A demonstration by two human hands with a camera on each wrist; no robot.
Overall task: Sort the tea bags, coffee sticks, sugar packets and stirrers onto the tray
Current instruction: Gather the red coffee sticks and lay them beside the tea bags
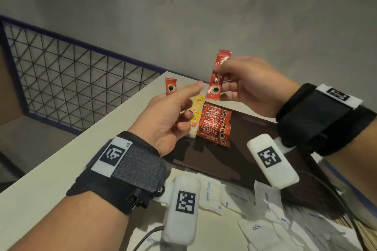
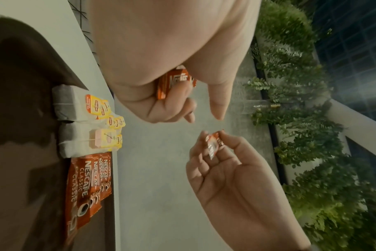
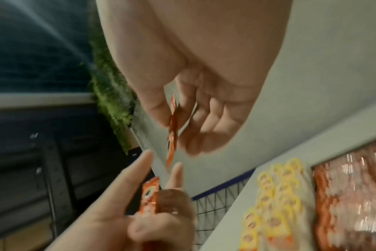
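Observation:
My right hand pinches a red coffee stick upright in the air above the far edge of the dark brown tray. My left hand grips a second red coffee stick, with its index finger stretched toward the right hand. On the tray a row of yellow-tagged tea bags lies beside a fanned row of red coffee sticks. White sugar packets lie scattered on the table in front of the tray. The left wrist view shows my left hand's stick and the right hand's stick.
A black wire-mesh panel with a blue frame stands left of the white table. A grey wall rises right behind the tray. Thin wooden sticks, blurred, lie at the lower right. A dark cable crosses the sugar packets.

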